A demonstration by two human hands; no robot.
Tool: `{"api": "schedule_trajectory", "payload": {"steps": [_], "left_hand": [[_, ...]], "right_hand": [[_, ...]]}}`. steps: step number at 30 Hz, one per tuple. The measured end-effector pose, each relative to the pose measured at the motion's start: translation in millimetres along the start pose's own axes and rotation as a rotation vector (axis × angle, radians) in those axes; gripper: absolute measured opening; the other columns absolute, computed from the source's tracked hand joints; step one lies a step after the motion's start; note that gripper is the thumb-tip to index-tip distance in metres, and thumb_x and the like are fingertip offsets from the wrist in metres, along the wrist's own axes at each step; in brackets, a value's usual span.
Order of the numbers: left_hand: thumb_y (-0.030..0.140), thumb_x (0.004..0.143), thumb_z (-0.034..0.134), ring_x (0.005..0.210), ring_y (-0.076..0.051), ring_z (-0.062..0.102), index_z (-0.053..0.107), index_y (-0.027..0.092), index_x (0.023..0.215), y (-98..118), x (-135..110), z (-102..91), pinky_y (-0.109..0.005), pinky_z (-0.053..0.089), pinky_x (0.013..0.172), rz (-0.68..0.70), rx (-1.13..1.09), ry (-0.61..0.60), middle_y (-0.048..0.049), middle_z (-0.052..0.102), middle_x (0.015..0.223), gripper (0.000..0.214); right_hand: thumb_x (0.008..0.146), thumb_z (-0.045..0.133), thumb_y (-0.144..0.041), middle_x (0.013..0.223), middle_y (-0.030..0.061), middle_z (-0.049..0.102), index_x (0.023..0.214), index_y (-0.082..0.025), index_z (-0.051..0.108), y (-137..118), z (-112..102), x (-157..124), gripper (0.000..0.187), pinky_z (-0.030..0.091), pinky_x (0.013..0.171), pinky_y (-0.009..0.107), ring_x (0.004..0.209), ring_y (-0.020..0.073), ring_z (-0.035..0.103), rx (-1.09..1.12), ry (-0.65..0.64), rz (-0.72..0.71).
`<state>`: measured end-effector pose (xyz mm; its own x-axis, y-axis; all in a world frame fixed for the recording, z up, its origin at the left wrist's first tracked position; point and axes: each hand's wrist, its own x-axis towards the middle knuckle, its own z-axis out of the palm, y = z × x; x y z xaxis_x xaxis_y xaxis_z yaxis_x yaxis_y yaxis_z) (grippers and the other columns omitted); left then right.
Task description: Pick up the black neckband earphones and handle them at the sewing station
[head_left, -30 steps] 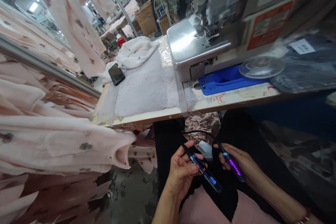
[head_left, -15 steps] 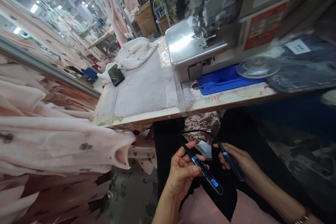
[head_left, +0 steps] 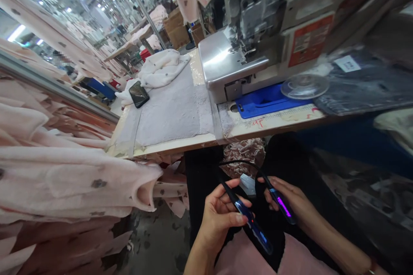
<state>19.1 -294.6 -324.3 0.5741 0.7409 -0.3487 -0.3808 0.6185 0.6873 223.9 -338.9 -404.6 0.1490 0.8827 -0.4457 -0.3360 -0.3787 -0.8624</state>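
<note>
Neckband device, below the near edge of the sewing table [head_left: 180, 144], over the lap; judged light, its two lit pods rigid, the joining black cord [head_left: 240, 163] limp; left hand [head_left: 216, 219] pinches left pod [head_left: 250, 221], right hand [head_left: 292, 202] loosely curled around right pod [head_left: 281, 205]; best held by the pods; display unreadable, cord partly lost against dark clothing.

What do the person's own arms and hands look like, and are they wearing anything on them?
Both forearms are bare, with no sleeves or gloves in view. The left hand shows no ring or band. The right hand is also ungloved, and a thin metallic bracelet circles that wrist at the bottom edge of the view. The fingers have short, unpainted-looking nails.
</note>
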Motion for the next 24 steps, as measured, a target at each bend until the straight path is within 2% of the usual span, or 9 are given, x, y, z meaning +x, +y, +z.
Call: {"api": "schedule_trajectory", "payload": {"steps": [3,7,10,13,16,18,20,22,24], "left_hand": [[0.006,0.056,0.095,0.075,-0.014,0.073,0.071,0.023,0.122,15,-17,13.8,-0.015,0.06,0.065,0.019,0.111,-0.1,-0.004,0.076,0.087,0.072],[0.006,0.063,0.092,0.079,-0.011,0.071,0.071,0.029,0.124,30,-33,31.8,-0.012,0.058,0.07,0.167,0.308,-0.059,-0.0007,0.076,0.092,0.069],[0.012,0.073,0.089,0.088,-0.012,0.071,0.071,0.03,0.124,28,-32,38.6,-0.015,0.057,0.082,0.258,0.47,-0.007,-0.0017,0.076,0.099,0.057],[0.028,0.086,0.08,0.094,-0.014,0.069,0.068,0.027,0.13,21,-26,43.1,-0.017,0.056,0.085,0.223,0.505,0.027,-0.0049,0.074,0.106,0.045],[0.035,0.094,0.07,0.099,-0.016,0.067,0.066,0.027,0.133,24,-25,46.0,-0.02,0.055,0.087,0.224,0.566,0.028,-0.0065,0.071,0.112,0.04],[0.035,0.097,0.065,0.108,-0.019,0.065,0.071,0.026,0.127,35,-27,42.7,-0.023,0.056,0.09,0.28,0.687,-0.003,-0.0079,0.07,0.117,0.032],[0.036,0.096,0.065,0.107,-0.02,0.066,0.076,0.025,0.116,49,-29,33.0,-0.023,0.058,0.086,0.362,0.751,0.077,-0.0089,0.07,0.116,0.025],[0.039,0.094,0.068,0.095,-0.018,0.069,0.079,0.022,0.106,59,-26,19.6,-0.021,0.059,0.079,0.432,0.671,0.256,-0.0091,0.072,0.106,0.024],[0.041,0.089,0.074,0.086,-0.014,0.07,0.079,0.019,0.101,60,-15,8.5,-0.019,0.058,0.076,0.458,0.51,0.405,-0.0077,0.073,0.097,0.025]], "right_hand": [[0.079,0.071,-0.068,0.091,0.0091,0.071,0.116,-0.019,0.068,-6,-6,-3,0.061,0.057,0.082,0.043,0.081,0.0275,0.068,-0.122,0.057,-0.062],[0.079,0.073,-0.066,0.13,0.0088,0.062,0.138,-0.03,0.054,-18,-15,-25,0.072,0.042,0.111,0.053,0.123,0.0332,0.056,-0.259,0.158,-0.188],[0.095,0.063,-0.056,0.135,-0.0011,0.062,0.144,-0.045,0.048,-31,-6,-56,0.052,0.049,0.109,0.037,0.127,0.0244,0.057,-0.338,-0.064,-0.32],[0.094,0.069,-0.047,0.144,-0.0077,0.056,0.143,-0.052,0.049,-44,20,-77,0.053,0.051,0.107,0.031,0.132,0.0227,0.054,-0.457,-0.244,-0.441],[0.103,0.056,-0.046,0.134,-0.0052,0.063,0.143,-0.049,0.05,-53,41,-80,0.041,0.061,0.08,0.021,0.095,0.0153,0.07,-0.435,-0.223,-0.37],[0.104,0.053,-0.05,0.102,-0.003,0.071,0.142,-0.043,0.055,-57,43,-79,0.039,0.054,0.053,0.016,0.064,0.0117,0.064,-0.359,-0.173,-0.314],[0.1,0.06,-0.052,0.079,-0.0033,0.067,0.138,-0.041,0.06,-61,34,-78,0.039,0.054,0.055,0.018,0.061,0.014,0.062,-0.338,-0.096,-0.33],[0.092,0.07,-0.054,0.075,-0.0034,0.065,0.13,-0.042,0.066,-68,22,-80,0.04,0.057,0.061,0.019,0.065,0.0156,0.065,-0.306,-0.002,-0.352],[0.084,0.074,-0.064,0.073,-0.0029,0.064,0.12,-0.041,0.071,-79,13,-84,0.043,0.056,0.053,0.019,0.056,0.0152,0.062,-0.282,0.127,-0.348]]}}
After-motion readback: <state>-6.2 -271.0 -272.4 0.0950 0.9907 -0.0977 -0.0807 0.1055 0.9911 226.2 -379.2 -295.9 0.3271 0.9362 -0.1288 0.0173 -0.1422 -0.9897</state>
